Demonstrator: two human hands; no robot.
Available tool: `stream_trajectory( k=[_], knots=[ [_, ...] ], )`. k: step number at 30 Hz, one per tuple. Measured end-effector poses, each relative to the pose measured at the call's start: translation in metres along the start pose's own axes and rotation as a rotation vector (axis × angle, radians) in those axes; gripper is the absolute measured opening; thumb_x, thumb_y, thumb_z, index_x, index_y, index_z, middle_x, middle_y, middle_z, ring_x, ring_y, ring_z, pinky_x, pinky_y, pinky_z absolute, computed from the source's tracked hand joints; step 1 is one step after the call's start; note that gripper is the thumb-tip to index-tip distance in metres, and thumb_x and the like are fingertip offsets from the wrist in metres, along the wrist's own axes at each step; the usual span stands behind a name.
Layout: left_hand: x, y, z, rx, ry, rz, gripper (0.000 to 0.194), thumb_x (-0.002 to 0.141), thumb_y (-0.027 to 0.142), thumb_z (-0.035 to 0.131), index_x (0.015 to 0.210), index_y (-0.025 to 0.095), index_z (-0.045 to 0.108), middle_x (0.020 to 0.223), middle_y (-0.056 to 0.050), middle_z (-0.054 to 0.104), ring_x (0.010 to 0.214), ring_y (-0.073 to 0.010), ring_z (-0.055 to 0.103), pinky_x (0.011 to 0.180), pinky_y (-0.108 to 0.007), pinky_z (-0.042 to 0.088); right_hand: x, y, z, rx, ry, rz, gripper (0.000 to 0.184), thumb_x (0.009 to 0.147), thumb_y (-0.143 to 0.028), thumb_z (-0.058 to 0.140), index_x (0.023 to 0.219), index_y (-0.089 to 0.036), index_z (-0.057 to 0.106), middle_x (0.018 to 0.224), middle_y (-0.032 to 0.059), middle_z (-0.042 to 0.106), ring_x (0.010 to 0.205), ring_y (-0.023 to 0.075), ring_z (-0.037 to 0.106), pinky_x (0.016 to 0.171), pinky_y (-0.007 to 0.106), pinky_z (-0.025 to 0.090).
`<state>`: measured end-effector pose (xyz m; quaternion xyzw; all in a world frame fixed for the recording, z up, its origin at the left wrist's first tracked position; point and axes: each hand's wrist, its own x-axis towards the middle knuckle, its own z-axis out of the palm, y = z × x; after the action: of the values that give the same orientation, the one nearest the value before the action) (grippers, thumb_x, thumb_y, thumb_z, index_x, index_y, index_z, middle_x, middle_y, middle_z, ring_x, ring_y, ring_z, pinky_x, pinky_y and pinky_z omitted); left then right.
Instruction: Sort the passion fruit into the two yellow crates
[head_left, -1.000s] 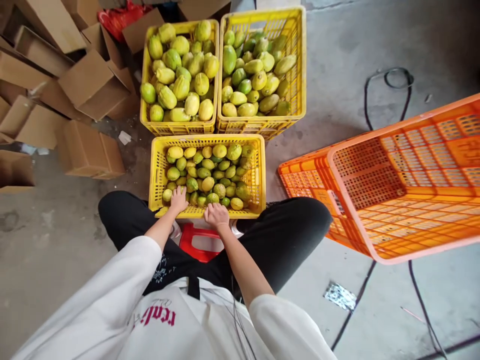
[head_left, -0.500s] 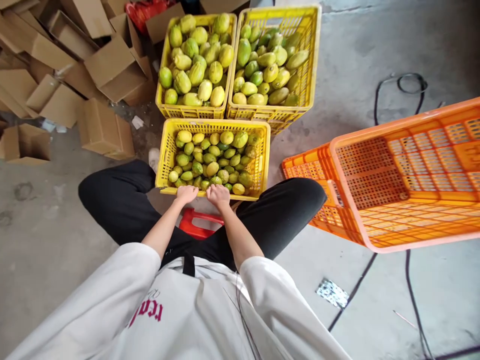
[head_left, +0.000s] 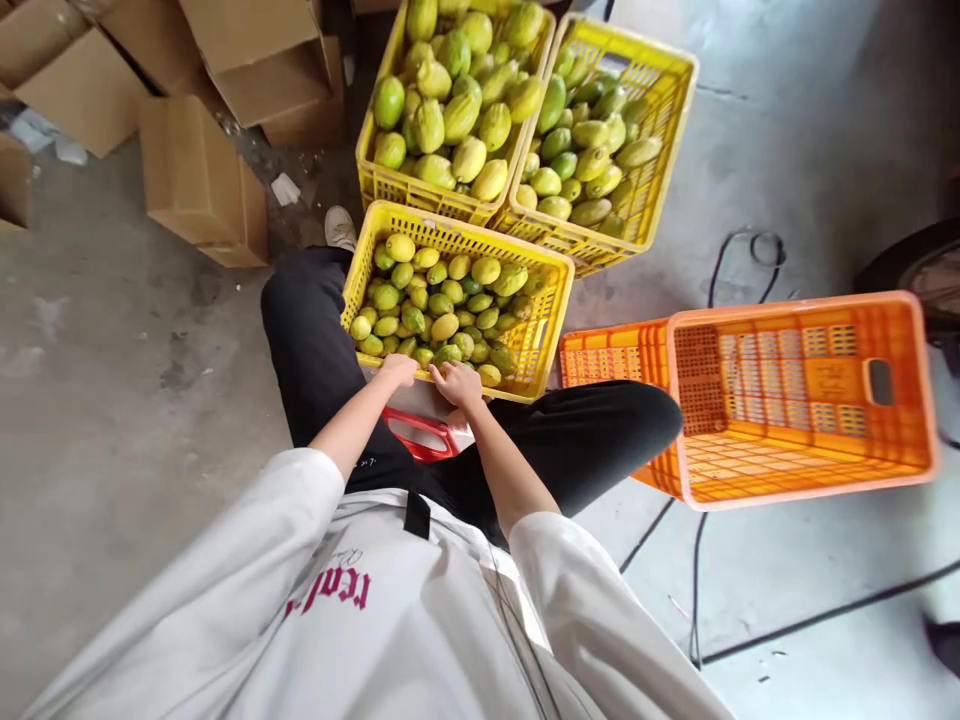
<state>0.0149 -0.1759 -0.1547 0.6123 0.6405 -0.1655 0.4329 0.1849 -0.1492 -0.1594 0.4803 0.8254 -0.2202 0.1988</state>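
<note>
A yellow crate (head_left: 551, 330) of small green and yellow fruits (head_left: 442, 300) stands on the floor between my knees. My left hand (head_left: 397, 370) and my right hand (head_left: 459, 384) both rest on its near rim with fingers curled over the edge. I sit on a red stool (head_left: 420, 432), legs in black trousers spread around the crate.
Two more yellow crates (head_left: 660, 150) of larger green-yellow fruits (head_left: 457, 110) stand beyond. An orange crate (head_left: 795, 400), with nothing in it, lies tipped at my right. Cardboard boxes (head_left: 202, 180) pile at the upper left. Black cables (head_left: 705, 560) run over the concrete floor.
My left hand came off the fruits and back to the near rim beside the right hand. The view has swung and tilted to the right.
</note>
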Motion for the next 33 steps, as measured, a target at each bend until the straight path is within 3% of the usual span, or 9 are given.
stream_trajectory(
  k=[4, 9, 18, 22, 25, 27, 29, 31, 33],
  knots=[
    [-0.002, 0.003, 0.007, -0.028, 0.037, -0.012, 0.045, 0.087, 0.034, 0.067, 0.130, 0.024, 0.073, 0.125, -0.015, 0.075, 0.122, -0.0335, 0.067, 0.103, -0.041, 0.050, 0.002, 0.000, -0.003, 0.020, -0.061, 0.054, 0.057, 0.110, -0.056, 0.031, 0.108, -0.020, 0.076, 0.116, 0.0102, 0.074, 0.110, 0.0226, 0.067, 0.082, 0.028, 0.045],
    [-0.001, 0.005, 0.007, 0.005, 0.014, -0.011, 0.042, 0.090, 0.022, 0.058, 0.129, 0.013, 0.072, 0.129, -0.022, 0.072, 0.123, -0.0357, 0.066, 0.102, -0.043, 0.050, 0.002, -0.002, 0.003, 0.081, -0.031, 0.130, 0.054, 0.109, -0.053, 0.035, 0.105, -0.018, 0.076, 0.117, 0.0118, 0.074, 0.112, 0.0259, 0.067, 0.081, 0.030, 0.046],
    [0.004, 0.007, 0.000, 0.007, -0.078, -0.006, 0.040, 0.090, 0.022, 0.063, 0.128, 0.016, 0.072, 0.135, -0.020, 0.069, 0.126, -0.0364, 0.064, 0.105, -0.044, 0.050, 0.015, -0.005, 0.000, 0.219, -0.042, 0.225, 0.043, 0.105, -0.040, 0.037, 0.105, -0.019, 0.075, 0.107, 0.0104, 0.076, 0.100, 0.0264, 0.068, 0.076, 0.031, 0.046],
    [-0.002, 0.010, -0.002, 0.007, -0.095, -0.010, 0.044, 0.092, 0.025, 0.063, 0.135, 0.017, 0.068, 0.144, -0.020, 0.063, 0.134, -0.0367, 0.058, 0.111, -0.046, 0.046, 0.023, -0.010, 0.001, 0.214, 0.050, 0.241, 0.042, 0.104, -0.035, 0.036, 0.096, -0.018, 0.074, 0.100, 0.0122, 0.075, 0.091, 0.0256, 0.066, 0.074, 0.031, 0.044],
    [0.003, 0.006, -0.016, -0.018, -0.174, 0.006, 0.062, 0.082, 0.032, 0.077, 0.141, 0.019, 0.064, 0.148, -0.018, 0.061, 0.136, -0.0355, 0.058, 0.112, -0.042, 0.046, 0.035, -0.009, -0.003, 0.245, 0.172, 0.220, 0.038, 0.102, -0.031, 0.038, 0.089, -0.017, 0.071, 0.094, 0.0125, 0.074, 0.085, 0.0241, 0.063, 0.071, 0.030, 0.041],
    [0.012, -0.004, -0.035, -0.098, -0.306, 0.061, 0.084, 0.070, 0.036, 0.086, 0.148, 0.021, 0.058, 0.153, -0.014, 0.058, 0.135, -0.0320, 0.059, 0.111, -0.035, 0.047, 0.049, -0.007, -0.011, 0.279, 0.243, 0.160, 0.034, 0.101, -0.029, 0.040, 0.085, -0.018, 0.068, 0.091, 0.0122, 0.072, 0.082, 0.0239, 0.061, 0.070, 0.031, 0.040],
    [0.025, -0.019, -0.058, -0.181, -0.390, 0.078, 0.094, 0.066, 0.040, 0.088, 0.151, 0.019, 0.054, 0.155, -0.014, 0.056, 0.134, -0.0313, 0.060, 0.110, -0.033, 0.047, 0.068, -0.005, -0.021, 0.299, 0.276, 0.068, 0.030, 0.101, -0.028, 0.042, 0.085, -0.019, 0.066, 0.092, 0.0119, 0.071, 0.083, 0.0243, 0.060, 0.072, 0.032, 0.041],
    [0.038, -0.037, -0.080, -0.245, -0.342, 0.018, 0.089, 0.065, 0.041, 0.087, 0.146, 0.018, 0.059, 0.148, -0.012, 0.063, 0.129, -0.0309, 0.063, 0.108, -0.031, 0.048, 0.089, -0.004, -0.030, 0.299, 0.288, -0.033, 0.025, 0.100, -0.026, 0.043, 0.091, -0.020, 0.066, 0.097, 0.0124, 0.070, 0.089, 0.0260, 0.060, 0.076, 0.033, 0.043],
    [0.049, -0.054, -0.096, -0.300, -0.183, -0.079, 0.072, 0.071, 0.039, 0.082, 0.138, 0.020, 0.065, 0.140, -0.010, 0.068, 0.127, -0.0297, 0.065, 0.108, -0.031, 0.047, 0.111, -0.006, -0.037, 0.268, 0.290, -0.112, 0.023, 0.098, -0.022, 0.043, 0.102, -0.019, 0.065, 0.105, 0.0149, 0.068, 0.098, 0.0288, 0.059, 0.082, 0.036, 0.045]
  ],
)
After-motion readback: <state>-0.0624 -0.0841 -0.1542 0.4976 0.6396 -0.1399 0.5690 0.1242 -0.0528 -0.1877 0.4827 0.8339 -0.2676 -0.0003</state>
